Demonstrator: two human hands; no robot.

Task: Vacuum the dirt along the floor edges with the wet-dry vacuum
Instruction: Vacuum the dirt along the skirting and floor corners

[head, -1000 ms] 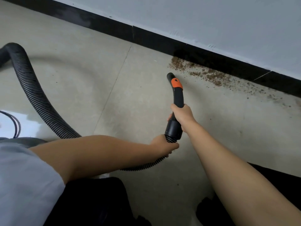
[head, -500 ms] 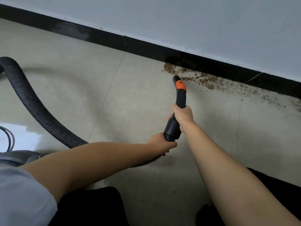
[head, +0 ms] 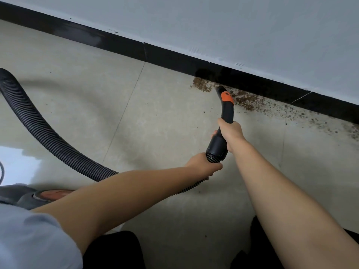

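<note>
A black vacuum nozzle (head: 226,105) with an orange slider points at brown dirt (head: 246,100) strewn along the black baseboard (head: 171,57). Its tip sits at the left part of the dirt strip, close to the baseboard. My right hand (head: 230,133) grips the nozzle's handle. My left hand (head: 204,166) grips the ribbed black hose (head: 44,134) just behind the nozzle's collar. The hose loops away to the left and out of the frame. More scattered crumbs trail off to the right (head: 330,125) along the wall.
The grey vacuum body with an orange part (head: 29,196) sits at the lower left beside a cable (head: 2,172). The floor is pale tile (head: 116,98) with a grout line. A grey-white wall (head: 233,26) rises above the baseboard. My dark-clad legs fill the bottom edge.
The nozzle has moved forward to the wall; its tip, which was short of the dirt, now reaches the dirt strip. Both hands kept their grips and travelled with it.
</note>
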